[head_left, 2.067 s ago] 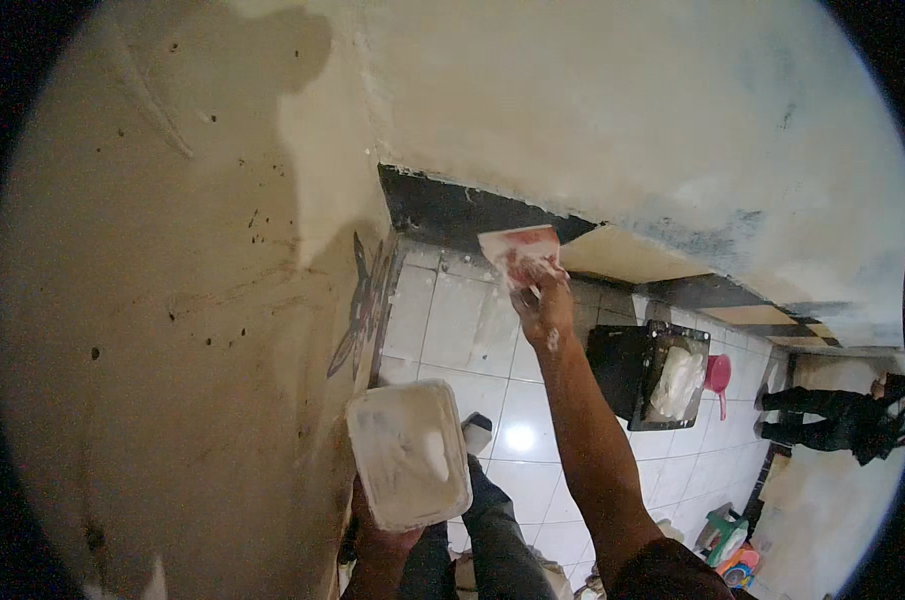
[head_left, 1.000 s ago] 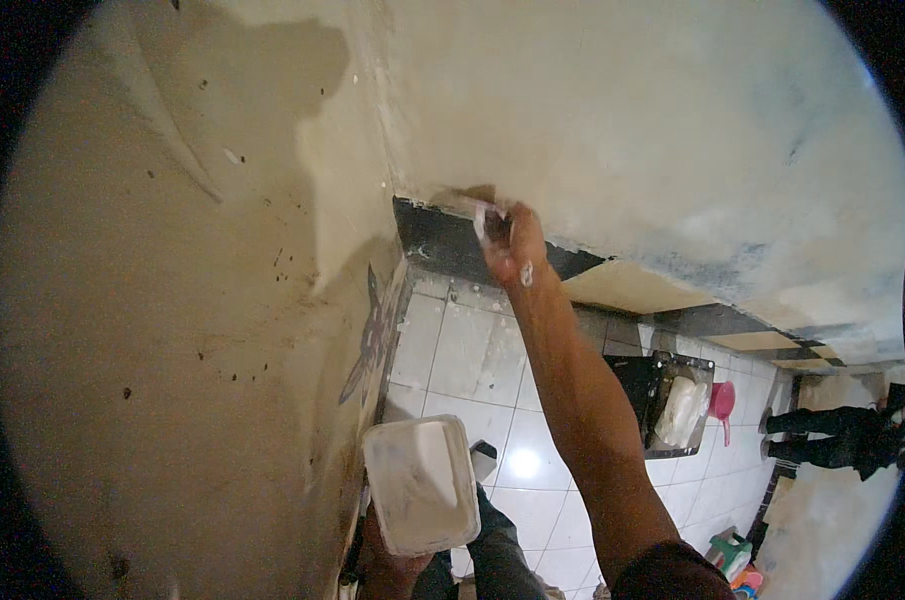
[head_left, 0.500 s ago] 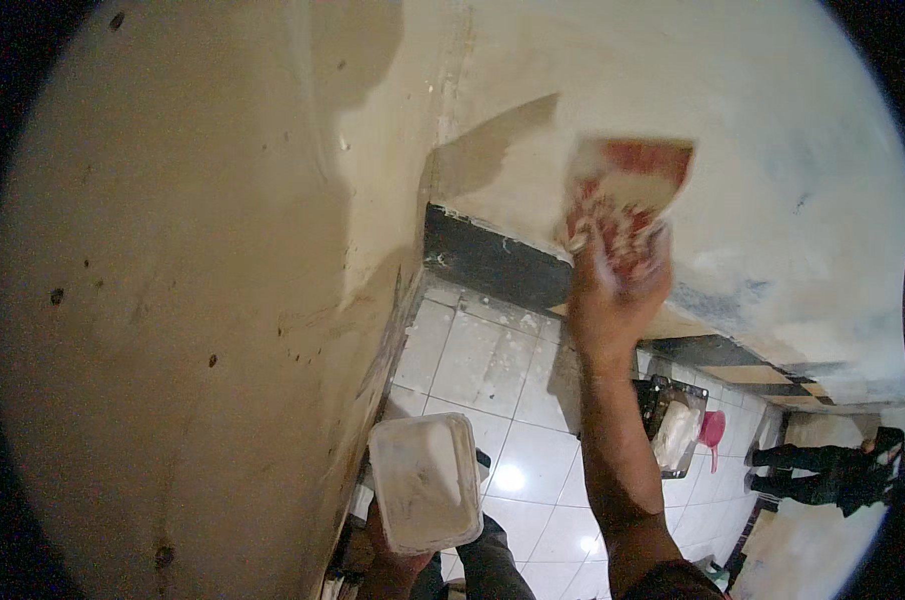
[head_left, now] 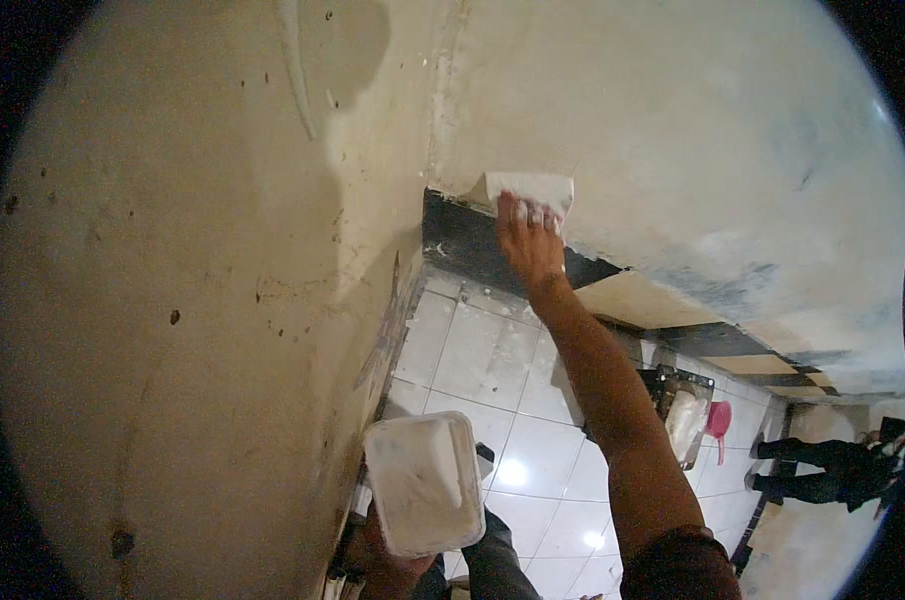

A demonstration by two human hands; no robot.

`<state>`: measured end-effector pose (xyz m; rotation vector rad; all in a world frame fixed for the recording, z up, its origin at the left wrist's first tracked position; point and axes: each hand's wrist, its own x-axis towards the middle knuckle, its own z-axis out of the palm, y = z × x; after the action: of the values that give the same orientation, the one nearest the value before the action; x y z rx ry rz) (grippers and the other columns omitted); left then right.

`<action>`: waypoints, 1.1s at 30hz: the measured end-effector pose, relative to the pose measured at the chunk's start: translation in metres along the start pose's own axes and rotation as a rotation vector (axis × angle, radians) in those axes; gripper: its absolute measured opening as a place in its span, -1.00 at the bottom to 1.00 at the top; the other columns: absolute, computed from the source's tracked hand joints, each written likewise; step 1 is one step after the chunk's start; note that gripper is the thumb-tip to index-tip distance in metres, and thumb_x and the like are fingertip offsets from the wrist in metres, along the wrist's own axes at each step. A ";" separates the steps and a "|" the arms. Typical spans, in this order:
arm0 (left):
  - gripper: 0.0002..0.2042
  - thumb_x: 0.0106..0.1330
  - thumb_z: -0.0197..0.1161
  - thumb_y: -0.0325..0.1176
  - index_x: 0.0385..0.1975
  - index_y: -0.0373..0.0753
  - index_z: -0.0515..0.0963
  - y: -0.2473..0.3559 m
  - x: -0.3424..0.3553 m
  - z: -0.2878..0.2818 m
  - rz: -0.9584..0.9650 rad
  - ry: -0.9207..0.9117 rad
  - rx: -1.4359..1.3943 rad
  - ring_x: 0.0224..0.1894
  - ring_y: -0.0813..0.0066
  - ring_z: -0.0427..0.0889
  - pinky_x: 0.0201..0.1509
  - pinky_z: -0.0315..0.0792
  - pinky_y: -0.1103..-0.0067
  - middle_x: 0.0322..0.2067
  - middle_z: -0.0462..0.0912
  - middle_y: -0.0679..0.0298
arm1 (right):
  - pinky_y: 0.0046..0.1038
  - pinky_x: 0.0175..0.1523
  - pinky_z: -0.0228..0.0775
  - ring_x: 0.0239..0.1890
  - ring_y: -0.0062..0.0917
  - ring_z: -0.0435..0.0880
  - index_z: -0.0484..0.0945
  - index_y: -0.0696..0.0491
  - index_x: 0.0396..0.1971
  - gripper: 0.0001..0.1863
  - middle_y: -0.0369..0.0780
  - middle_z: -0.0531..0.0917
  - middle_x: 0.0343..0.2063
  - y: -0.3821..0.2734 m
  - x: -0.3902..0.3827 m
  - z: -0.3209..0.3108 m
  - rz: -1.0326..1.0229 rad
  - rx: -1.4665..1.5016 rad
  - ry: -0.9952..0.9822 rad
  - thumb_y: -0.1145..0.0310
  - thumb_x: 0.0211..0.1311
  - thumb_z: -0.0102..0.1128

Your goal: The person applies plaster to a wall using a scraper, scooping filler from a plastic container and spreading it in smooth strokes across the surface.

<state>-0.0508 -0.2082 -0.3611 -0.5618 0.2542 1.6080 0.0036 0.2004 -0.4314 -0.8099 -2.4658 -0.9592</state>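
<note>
My right hand [head_left: 531,238] grips a wide putty spreader [head_left: 533,187], its visible face coated with off-white paste. The spreader is at the pale wall [head_left: 663,110], close to the corner and just above the dark painted band [head_left: 483,237]. My fingers, smeared white, lie across its lower part. Low in the view, my left hand [head_left: 401,572] holds a rectangular plastic tub [head_left: 478,500] from beneath; most of its fingers are hidden. Inside the tub is a layer of off-white paste [head_left: 408,500].
A stained beige wall [head_left: 203,400] rises on the left and meets the other at a corner. Below lies a white tiled floor [head_left: 473,350]. On it are a black tray [head_left: 700,382] with a white bundle and a pink dipper [head_left: 718,418]. Another person [head_left: 833,470] stands far right.
My right hand has moved left and slightly down with the spreader, toward the corner. The spreader's reddish face showed before; now a white-coated face does. The tub has hardly moved.
</note>
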 end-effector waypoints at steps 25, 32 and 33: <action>-0.43 0.36 -0.03 0.02 0.28 -0.14 0.16 -0.008 -0.026 -0.085 0.260 0.101 0.247 0.23 0.18 0.33 0.26 0.28 0.14 0.21 0.31 0.14 | -0.28 -0.31 0.40 -0.43 -0.20 0.55 0.49 0.10 -0.43 -0.89 -0.07 0.50 -0.48 -0.082 0.073 -0.100 0.734 0.894 0.281 0.46 0.00 0.18; -0.45 0.36 -0.03 0.01 0.28 -0.11 0.16 -0.014 -0.023 -0.081 0.278 0.078 0.187 0.23 0.22 0.32 0.28 0.25 0.14 0.21 0.31 0.17 | -0.39 -0.46 0.33 -0.61 -0.35 0.48 0.44 0.11 -0.61 -0.90 -0.17 0.48 -0.66 0.035 0.070 -0.143 0.957 0.364 0.543 0.49 0.03 0.15; -0.45 0.36 -0.03 0.01 0.28 -0.11 0.16 -0.012 -0.021 -0.080 0.270 0.077 0.145 0.23 0.22 0.32 0.28 0.25 0.15 0.21 0.30 0.17 | -0.37 -0.42 0.35 -0.59 -0.33 0.51 0.47 0.10 -0.56 -0.92 -0.16 0.50 -0.63 0.039 0.082 -0.136 0.918 0.380 0.597 0.47 0.05 0.16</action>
<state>-0.0225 -0.2637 -0.4171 -0.4935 0.5176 1.8124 -0.0169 0.1588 -0.2745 -1.1370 -1.4279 -0.2965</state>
